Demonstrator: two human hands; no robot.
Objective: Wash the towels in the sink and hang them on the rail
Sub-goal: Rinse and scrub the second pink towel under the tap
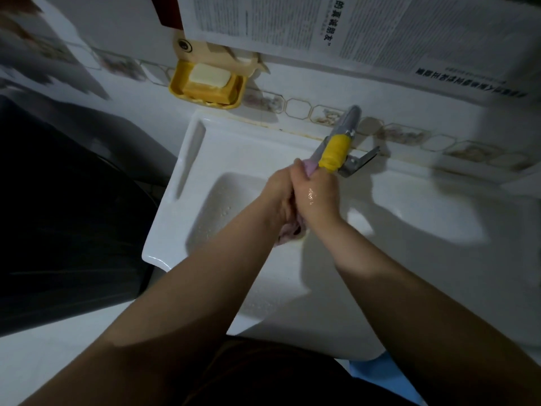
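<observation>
A small pink towel (288, 232) is bunched between both hands over the white sink (187, 183). Its upper end pokes out above my fingers, its lower end hangs below my wrists. My left hand (278, 194) and my right hand (317, 197) are pressed together and closed around the towel, right under the spout of the tap (336, 148), which is wrapped in yellow tape. My right hand glistens with water. No rail is in view.
A yellow soap dish (178, 89) with a pale bar of soap (209, 76) hangs on the tiled wall at the back left. Printed paper sheets (366, 27) cover the wall above. A dark round object (58, 215) stands left of the sink.
</observation>
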